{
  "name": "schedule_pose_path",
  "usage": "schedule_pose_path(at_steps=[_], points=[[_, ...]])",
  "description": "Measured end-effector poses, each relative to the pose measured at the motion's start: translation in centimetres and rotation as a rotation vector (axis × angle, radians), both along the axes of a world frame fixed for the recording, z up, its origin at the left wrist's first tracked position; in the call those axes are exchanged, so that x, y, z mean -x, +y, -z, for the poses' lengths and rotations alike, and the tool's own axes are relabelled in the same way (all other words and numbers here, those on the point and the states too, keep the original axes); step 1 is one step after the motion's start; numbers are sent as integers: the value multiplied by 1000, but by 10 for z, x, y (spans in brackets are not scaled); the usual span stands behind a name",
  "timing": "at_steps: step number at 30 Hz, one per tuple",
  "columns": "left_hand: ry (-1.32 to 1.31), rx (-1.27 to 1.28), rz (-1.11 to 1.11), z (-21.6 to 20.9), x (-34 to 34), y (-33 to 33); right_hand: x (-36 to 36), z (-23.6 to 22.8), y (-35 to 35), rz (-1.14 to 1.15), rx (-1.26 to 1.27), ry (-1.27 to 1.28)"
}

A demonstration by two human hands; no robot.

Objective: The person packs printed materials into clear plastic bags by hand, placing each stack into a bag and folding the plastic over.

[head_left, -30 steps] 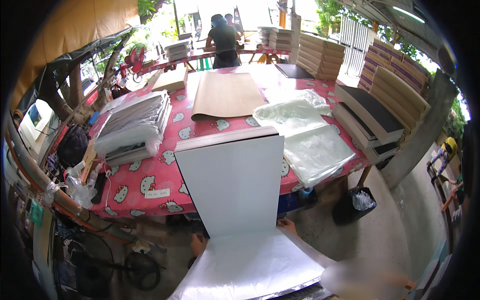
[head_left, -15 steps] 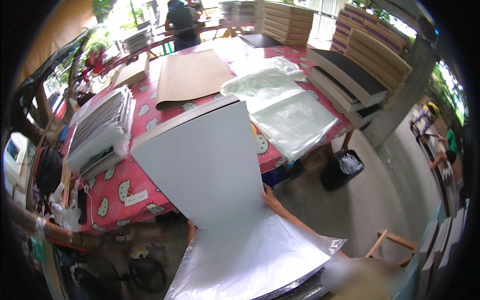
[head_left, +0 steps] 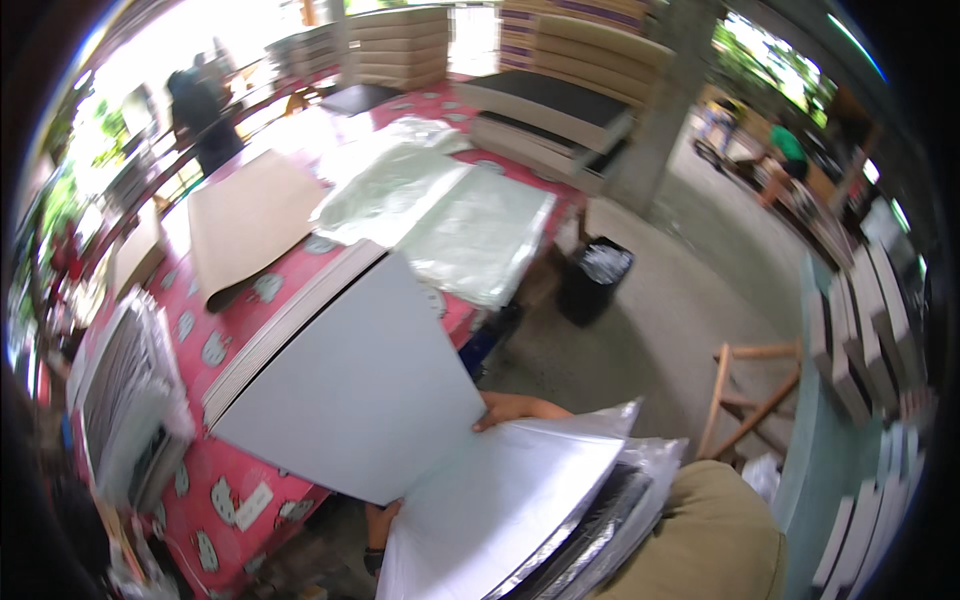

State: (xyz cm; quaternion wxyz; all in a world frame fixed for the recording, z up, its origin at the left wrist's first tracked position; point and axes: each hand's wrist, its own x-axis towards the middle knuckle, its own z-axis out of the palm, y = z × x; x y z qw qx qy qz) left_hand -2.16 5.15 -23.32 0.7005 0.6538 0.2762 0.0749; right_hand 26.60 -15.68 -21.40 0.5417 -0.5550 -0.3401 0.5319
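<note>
A large light grey board (head_left: 360, 370) stretches from the table edge toward my lap. Its near part lies inside a clear plastic sleeve (head_left: 500, 490). On the board's right edge, at the sleeve's mouth, my right hand (head_left: 507, 408) is closed with its thumb on top. My left hand (head_left: 383, 522) grips the opposite edge, its fingers mostly hidden beneath. The board's far end rests on a stack of boards (head_left: 300, 335) on the table. Below the sleeve, by my knee (head_left: 700, 530), lie dark bagged boards (head_left: 595, 525).
A pink patterned cloth covers the table (head_left: 215, 350). On it are flat clear sleeves (head_left: 470, 230), brown paper (head_left: 250, 220), bagged boards (head_left: 130, 400) and dark-topped boards (head_left: 545, 105). A black bin (head_left: 595, 280), a wooden stand (head_left: 755, 400) and a concrete pillar (head_left: 660, 120) stand right. People work farther off.
My view has swung right, so the table sits farther left. The board and sleeve have tilted to the right, with both hands still gripping the edges. Dark bagged boards and my knee show more.
</note>
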Motion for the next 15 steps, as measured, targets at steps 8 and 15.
schedule_pose_path(at_steps=[8, 15], points=[[81, -9, 6, 11, -1, 5, -2, 5, -13, 61, 146, -233], [-60, 69, -242, 80, 19, -1, -91, -154, -1, 852, -235, -920]])
